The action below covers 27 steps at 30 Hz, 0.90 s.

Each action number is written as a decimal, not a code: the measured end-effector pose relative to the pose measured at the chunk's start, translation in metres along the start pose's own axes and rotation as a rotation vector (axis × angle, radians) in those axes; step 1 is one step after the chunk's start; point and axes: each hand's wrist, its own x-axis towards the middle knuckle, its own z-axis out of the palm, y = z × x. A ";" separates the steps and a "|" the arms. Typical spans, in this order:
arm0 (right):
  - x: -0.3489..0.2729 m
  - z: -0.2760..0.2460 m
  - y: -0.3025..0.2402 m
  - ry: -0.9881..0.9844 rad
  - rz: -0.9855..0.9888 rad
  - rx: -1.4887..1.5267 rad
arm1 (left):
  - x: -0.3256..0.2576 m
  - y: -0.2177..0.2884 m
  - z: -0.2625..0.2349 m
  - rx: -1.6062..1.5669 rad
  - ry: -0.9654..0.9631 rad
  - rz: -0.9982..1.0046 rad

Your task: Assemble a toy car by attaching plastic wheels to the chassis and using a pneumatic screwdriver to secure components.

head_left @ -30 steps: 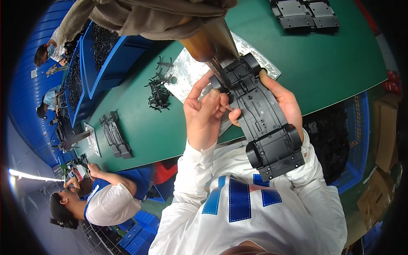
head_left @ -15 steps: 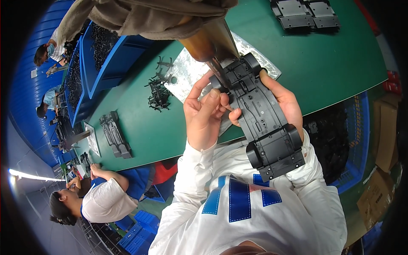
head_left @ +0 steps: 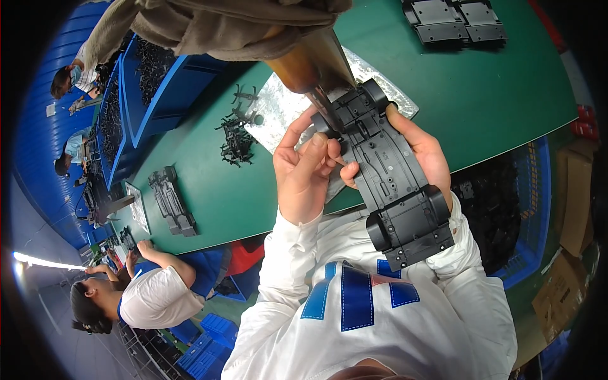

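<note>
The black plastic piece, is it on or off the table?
Its near end is off: left hand and right hand hold the black plastic piece, jutting past the green table. The far end, I can't tell.

A green-topped bench (head_left: pixel 500 95) stretches beneath and beyond the left hand (head_left: pixel 303 174). Far to that hand's left rises a ribbed blue wall (head_left: pixel 37 149), with a glowing strip light (head_left: pixel 54 261) also well leftward; dark green floor (head_left: pixel 551 231) shows right of the right hand (head_left: pixel 432 159).
</note>
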 end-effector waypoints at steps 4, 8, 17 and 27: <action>0.000 -0.002 0.000 -0.037 0.018 0.009 | 0.001 -0.002 -0.004 0.002 -0.018 0.006; -0.001 -0.001 0.000 -0.016 0.019 0.023 | 0.002 -0.003 -0.005 -0.011 0.008 0.004; 0.001 -0.002 0.000 -0.013 0.015 0.042 | 0.001 -0.002 -0.008 0.003 0.030 -0.025; -0.004 -0.005 0.004 -0.056 0.032 0.034 | -0.004 -0.002 -0.009 0.048 0.017 -0.032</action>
